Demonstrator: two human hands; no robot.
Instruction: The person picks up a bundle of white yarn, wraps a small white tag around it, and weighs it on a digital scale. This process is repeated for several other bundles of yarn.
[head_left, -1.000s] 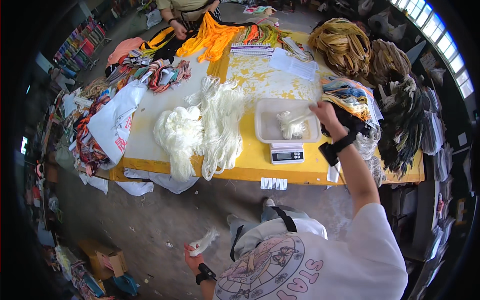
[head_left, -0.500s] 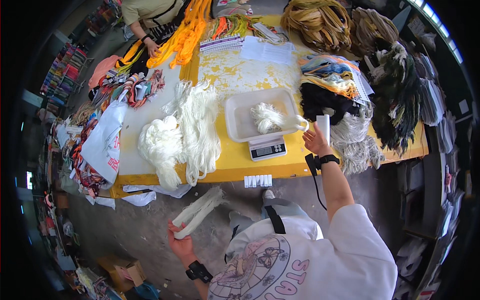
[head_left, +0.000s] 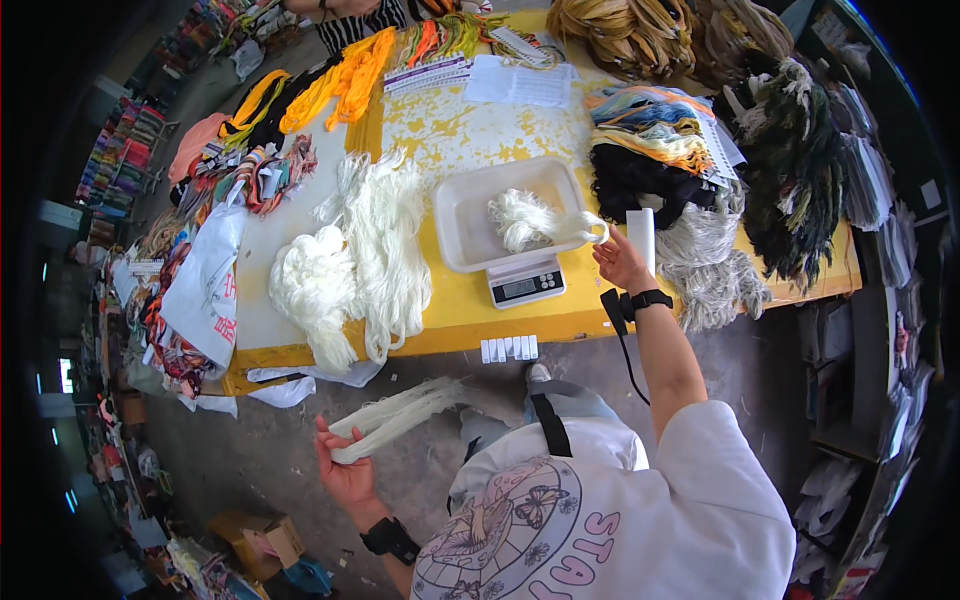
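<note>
My left hand (head_left: pixel 346 478) is closed on one end of a thin skein of white yarn (head_left: pixel 405 412), which stretches to the right over the floor, in front of the table. My right hand (head_left: pixel 624 266) reaches to the right end of another white yarn skein (head_left: pixel 525 220), its fingers closed about the looped tip. That skein's bunched part lies in a translucent plastic tray (head_left: pixel 452 228), and its loop hangs over the tray's right rim. Under the tray stands a white digital scale (head_left: pixel 527 286). A white roll-like object (head_left: pixel 641 238) is beside my right hand.
Large white yarn hanks (head_left: pixel 385 255) lie left of the scale. Colored yarn bundles (head_left: pixel 655 125) and dark green yarn (head_left: pixel 790 190) cover the right side. Small white tags (head_left: pixel 509 349) line the table's front edge. Across the table, a person (head_left: pixel 360 15) stands near orange yarn (head_left: pixel 345 85).
My right hand has gone from open beside the loop to closing on it. My left hand's skein has swung flatter. The other person's hand has left the orange yarn.
</note>
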